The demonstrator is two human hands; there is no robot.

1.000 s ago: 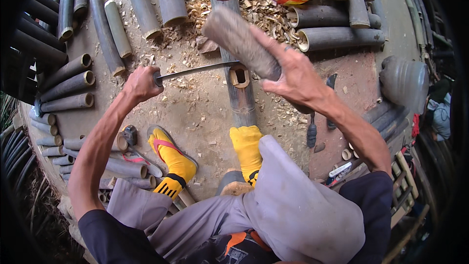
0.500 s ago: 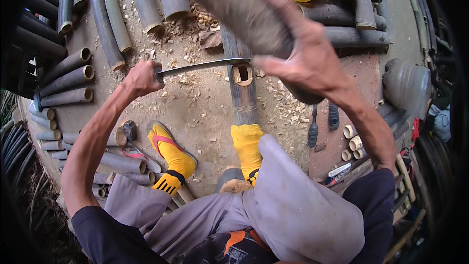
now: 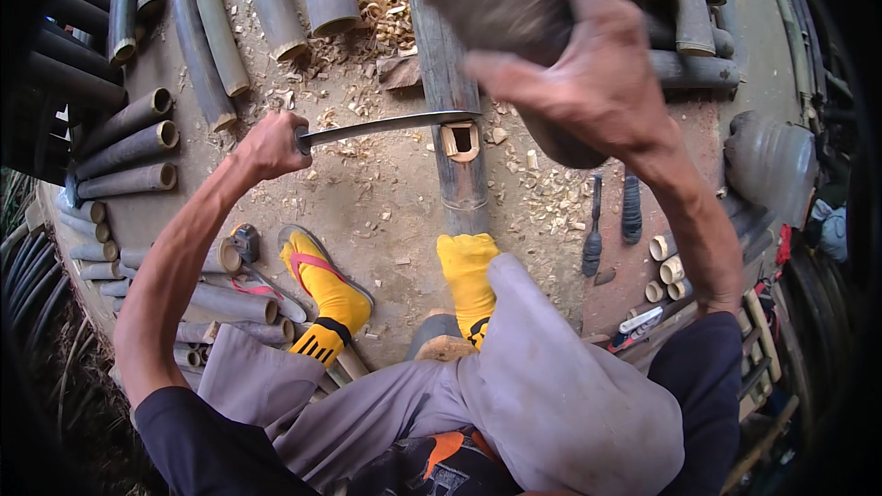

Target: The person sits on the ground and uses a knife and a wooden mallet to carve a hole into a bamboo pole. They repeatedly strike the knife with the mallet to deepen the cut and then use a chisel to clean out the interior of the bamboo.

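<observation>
My left hand (image 3: 274, 145) is closed round the handle of a long, slightly curved knife (image 3: 390, 127). Its blade points right and lies across a dark bamboo pole (image 3: 457, 186), at the upper edge of a pale-rimmed rectangular hole (image 3: 461, 140) cut in the wall. Above and to the right of the blade, my right hand (image 3: 606, 83) grips a thick grey-brown wooden club (image 3: 487, 0), smeared by motion. The club hides part of the pole's far end. My yellow-socked foot (image 3: 467, 266) presses at the pole's near end.
Cut bamboo lengths (image 3: 209, 46) lie at the far left, with more stacked (image 3: 129, 179) along the left side. Wood chips (image 3: 551, 202) litter the ground. Right of the pole are two dark-handled tools (image 3: 593, 239), a plastic jug (image 3: 770, 158) and short bamboo pieces (image 3: 671, 268).
My right hand and the club have shifted up and to the right, covering more of the yellow container. The knife stays across the pole, with my left hand almost unmoved.
</observation>
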